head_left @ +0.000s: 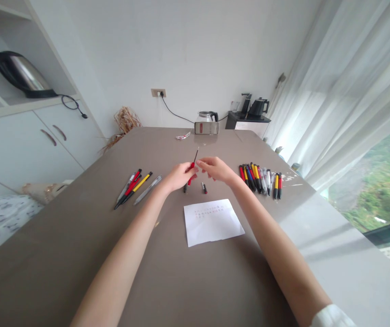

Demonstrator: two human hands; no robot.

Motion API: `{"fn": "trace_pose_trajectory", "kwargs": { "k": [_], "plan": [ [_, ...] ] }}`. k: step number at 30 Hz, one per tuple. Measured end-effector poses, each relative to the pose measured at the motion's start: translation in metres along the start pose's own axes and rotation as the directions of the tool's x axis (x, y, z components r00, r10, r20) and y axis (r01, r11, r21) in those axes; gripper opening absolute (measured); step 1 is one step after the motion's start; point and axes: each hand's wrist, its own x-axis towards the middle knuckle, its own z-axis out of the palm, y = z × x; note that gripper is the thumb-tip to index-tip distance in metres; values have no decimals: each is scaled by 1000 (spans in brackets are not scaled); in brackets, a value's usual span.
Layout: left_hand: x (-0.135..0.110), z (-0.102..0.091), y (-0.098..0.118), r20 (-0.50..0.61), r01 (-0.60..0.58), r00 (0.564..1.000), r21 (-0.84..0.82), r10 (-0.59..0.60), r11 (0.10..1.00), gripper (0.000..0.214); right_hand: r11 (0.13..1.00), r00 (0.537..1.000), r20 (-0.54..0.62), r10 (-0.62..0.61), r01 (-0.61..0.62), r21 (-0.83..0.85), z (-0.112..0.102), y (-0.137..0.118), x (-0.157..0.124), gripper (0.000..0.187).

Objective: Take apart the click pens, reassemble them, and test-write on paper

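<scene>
Dark refill [195, 156] in red barrel [192, 165]

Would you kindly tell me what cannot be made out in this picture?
In the head view:
Writing on the paper: too small to read.
Part of the red barrel: hidden by the left hand.
Whether the right hand grips anything: too small to tell.
White sleeve: cut off by the bottom edge.
</scene>
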Motion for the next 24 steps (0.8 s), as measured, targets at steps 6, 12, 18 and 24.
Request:
{"fn": "trace_pose_trajectory", "kwargs": {
  "k": [6, 12, 18, 24],
  "plan": [
    [-1, -3, -2, -44, 38, 998, 42, -36, 998, 35, 937, 988, -52, 143, -152, -313, 12, 22, 7, 26],
    [-1, -3, -1, -12, 35, 999, 58, -35, 998, 34, 847, 954, 61, 294, -231, -478, 28, 28, 8, 25],
    [-1, -1, -2, 16, 32, 999, 54, -33, 998, 31, 795, 945, 5, 328, -273, -542, 38, 26, 7, 30],
    [-2, -1, 1, 33, 66, 997, 80, -69, 995, 32, 759, 927, 19, 375, -295, -580, 42, 23, 6, 26]
  ]
}}
